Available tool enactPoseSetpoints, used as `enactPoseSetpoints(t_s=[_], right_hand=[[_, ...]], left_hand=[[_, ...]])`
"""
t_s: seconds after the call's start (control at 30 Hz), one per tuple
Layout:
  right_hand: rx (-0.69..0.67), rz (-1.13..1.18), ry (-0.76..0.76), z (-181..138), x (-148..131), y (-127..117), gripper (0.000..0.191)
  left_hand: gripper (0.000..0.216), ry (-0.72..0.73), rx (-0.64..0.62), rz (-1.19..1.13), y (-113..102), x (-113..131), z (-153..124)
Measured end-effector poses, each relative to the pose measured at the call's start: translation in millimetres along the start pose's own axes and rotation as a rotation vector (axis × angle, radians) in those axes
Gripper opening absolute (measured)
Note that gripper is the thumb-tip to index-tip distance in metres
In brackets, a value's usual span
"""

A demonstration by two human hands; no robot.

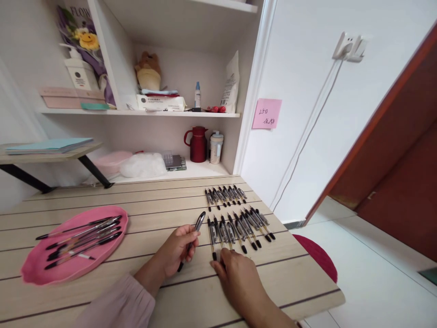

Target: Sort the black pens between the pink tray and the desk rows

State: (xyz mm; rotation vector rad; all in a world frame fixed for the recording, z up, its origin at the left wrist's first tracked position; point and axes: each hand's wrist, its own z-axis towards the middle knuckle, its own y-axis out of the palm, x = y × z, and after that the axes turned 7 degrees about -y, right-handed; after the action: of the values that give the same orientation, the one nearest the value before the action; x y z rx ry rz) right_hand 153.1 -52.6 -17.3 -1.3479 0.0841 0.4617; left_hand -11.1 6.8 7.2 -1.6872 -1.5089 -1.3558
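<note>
- The left hand point(177, 248) is gripping a black pen point(199, 222) in closed fingers, tilting it above the table point(153, 291).
- The right hand point(239, 278) is lying palm down and loosely spread, holding nothing, its fingertips touching the near row of pens point(239, 228).
- A far row of pens point(225, 195) is lying just beyond.
- A pink tray point(30, 269), well to the left, is holding loose pens point(82, 234).

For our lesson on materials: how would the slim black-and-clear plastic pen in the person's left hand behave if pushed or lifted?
Probably light: the left hand holds the slim black-and-clear plastic pen with just its fingers. Likely stiff: it juts out straight. Its round barrel may roll on the pale wooden table.
</note>
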Motion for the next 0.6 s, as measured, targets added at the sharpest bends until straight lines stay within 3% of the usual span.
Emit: enactPoseSetpoints(t_s=[0.13,0.33,0.5,0.6], right_hand=[[0.039,0.317,0.013,11.9,7.5,-15.7,0.027],[0.12,1.048,0.139,64.2,3.8,-26.5,0.026],[0.114,1.228,0.155,83.0,-8.1,-9.4,0.032],[0.12,1.323,0.128,80.1,-9.2,-5.9,0.031]], left_hand=[[0.021,-0.005,-0.049,-0.018,4.9,-1.7,-2.4],[0.019,0.058,-0.082,0.01,11.9,-4.8,-2.9],[0.021,0.083,0.054,0.071,13.0,-7.7,-2.5],[0.019,0.05,0.037,0.059,11.4,-6.1,-3.2]])
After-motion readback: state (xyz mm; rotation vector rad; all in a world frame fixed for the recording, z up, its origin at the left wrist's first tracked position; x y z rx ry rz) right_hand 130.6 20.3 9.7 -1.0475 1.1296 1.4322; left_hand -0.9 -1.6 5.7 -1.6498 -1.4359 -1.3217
